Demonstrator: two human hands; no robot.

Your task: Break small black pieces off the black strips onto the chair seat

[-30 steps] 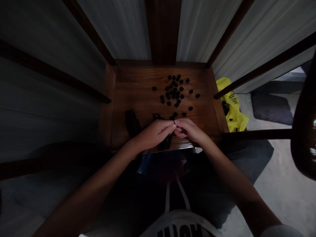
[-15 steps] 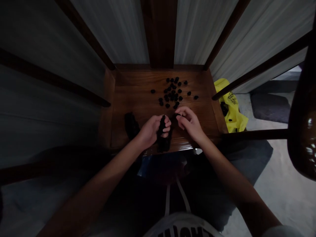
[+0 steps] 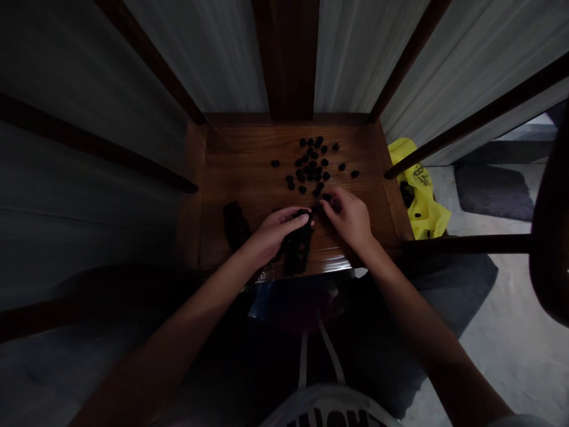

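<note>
My left hand [image 3: 278, 234] is closed around a dark object [image 3: 291, 240], its thumb lying across the top; the dim light hides what kind it is. Under and beside that hand is a black ridged bundle [image 3: 297, 258] at the front of the wooden surface. My right hand [image 3: 349, 216] is closed, fingertips pinched at a small black lump [image 3: 327, 197] near the front of a scattered group of similar black lumps [image 3: 311, 169]. Left of my left hand lies another black ridged bundle [image 3: 236, 225].
The wooden seat [image 3: 240, 136] has dark slatted bars [image 3: 291, 59] rising around it. To the right, a yellow plastic bag [image 3: 427, 207] holds more black pieces. Below the front edge, a blue plastic packet [image 3: 267, 299] rests by my lap.
My right hand has moved slightly right and away from me, toward the scattered lumps. My left hand has turned so its thumb now lies over the dark object.
</note>
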